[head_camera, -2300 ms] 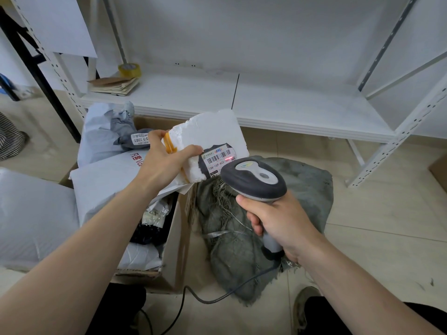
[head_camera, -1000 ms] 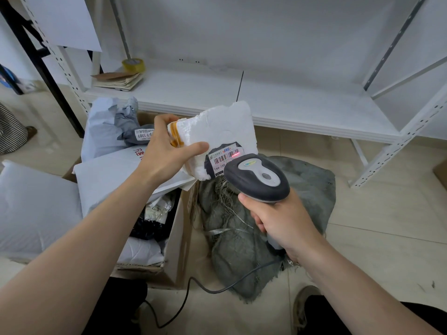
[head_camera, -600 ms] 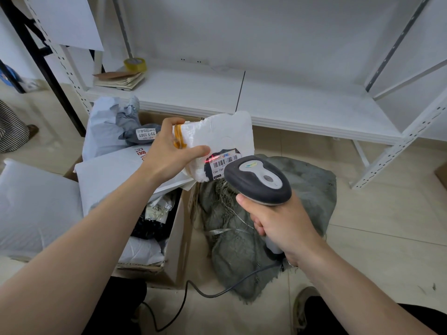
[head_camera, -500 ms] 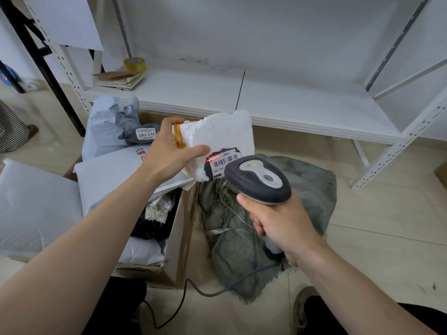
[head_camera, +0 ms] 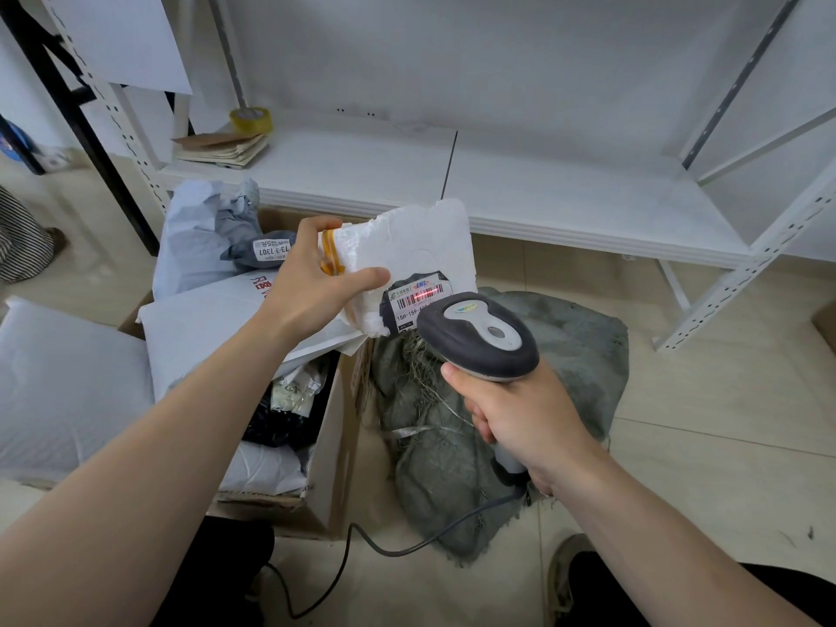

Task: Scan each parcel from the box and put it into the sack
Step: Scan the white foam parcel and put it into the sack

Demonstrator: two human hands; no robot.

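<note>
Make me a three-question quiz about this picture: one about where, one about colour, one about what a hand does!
1. Where is the tape roll? A) on the white shelf B) in a bucket C) on a chair
2. What colour is the scanner light on the label? A) green B) red C) blue
3. What is the left hand doing? A) holding the white parcel B) hanging empty C) waving
Answers: A, it sits on the shelf; B, a red line crosses the label; A, it grips the parcel.
</note>
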